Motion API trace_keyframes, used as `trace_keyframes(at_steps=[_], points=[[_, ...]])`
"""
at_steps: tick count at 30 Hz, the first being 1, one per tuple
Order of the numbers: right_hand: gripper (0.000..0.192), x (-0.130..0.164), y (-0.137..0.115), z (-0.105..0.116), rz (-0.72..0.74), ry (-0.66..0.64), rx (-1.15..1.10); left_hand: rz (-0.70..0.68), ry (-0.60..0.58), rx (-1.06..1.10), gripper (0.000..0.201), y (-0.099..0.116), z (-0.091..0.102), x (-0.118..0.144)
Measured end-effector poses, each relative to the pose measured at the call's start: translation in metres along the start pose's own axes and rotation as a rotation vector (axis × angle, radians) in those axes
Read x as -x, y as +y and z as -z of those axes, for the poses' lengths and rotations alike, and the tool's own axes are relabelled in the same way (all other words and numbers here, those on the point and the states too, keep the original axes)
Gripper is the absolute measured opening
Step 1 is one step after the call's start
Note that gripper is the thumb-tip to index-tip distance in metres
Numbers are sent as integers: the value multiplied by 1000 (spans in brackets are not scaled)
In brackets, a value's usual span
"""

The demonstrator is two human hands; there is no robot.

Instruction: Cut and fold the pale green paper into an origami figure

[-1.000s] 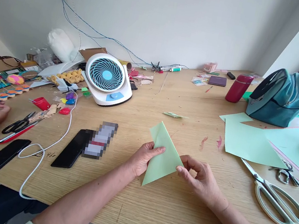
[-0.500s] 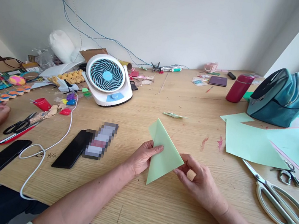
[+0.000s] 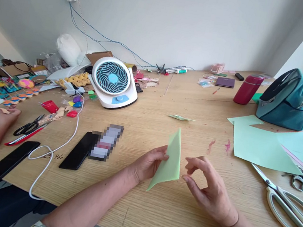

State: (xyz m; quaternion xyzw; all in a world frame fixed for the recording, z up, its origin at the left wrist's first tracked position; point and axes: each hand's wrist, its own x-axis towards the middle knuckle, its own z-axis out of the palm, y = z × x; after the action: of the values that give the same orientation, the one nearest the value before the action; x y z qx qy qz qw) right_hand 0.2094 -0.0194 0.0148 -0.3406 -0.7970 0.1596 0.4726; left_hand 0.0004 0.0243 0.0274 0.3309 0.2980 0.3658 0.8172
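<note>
My left hand [image 3: 148, 164] now tilts the folded green paper [image 3: 170, 162] up on edge, pinching it; right hand [image 3: 208, 188] released, fingers spread beside it

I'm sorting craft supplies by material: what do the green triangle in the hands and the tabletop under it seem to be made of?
Green triangle: thin matte paper, likely craft paper; it holds sharp folded edges and stands tilted in the left hand. Table: wood or wood-look laminate with a dull finish; straight pale grain lines show, but the pictures cannot settle which.

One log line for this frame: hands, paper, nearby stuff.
left hand: pinches folded green paper, tilted up | right hand: open, beside paper, not touching | nearby: large scissors, green sheets, fan
</note>
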Motion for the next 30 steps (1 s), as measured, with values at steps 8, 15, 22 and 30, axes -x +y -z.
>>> trace_keyframes(at_steps=[8,15,22,30], points=[[15,-14,2,17,19,-8,184,386,-304,-205,46,-1,-5,4],[30,-6,10,6,-557,-97,-186,297,-251,-342,55,-2,21,-4],[39,-11,14,3,-674,107,-394,49,-259,-452,50,0,16,0],[39,-15,10,3,-689,102,-514,-123,-222,-107,51,-1,12,-6]])
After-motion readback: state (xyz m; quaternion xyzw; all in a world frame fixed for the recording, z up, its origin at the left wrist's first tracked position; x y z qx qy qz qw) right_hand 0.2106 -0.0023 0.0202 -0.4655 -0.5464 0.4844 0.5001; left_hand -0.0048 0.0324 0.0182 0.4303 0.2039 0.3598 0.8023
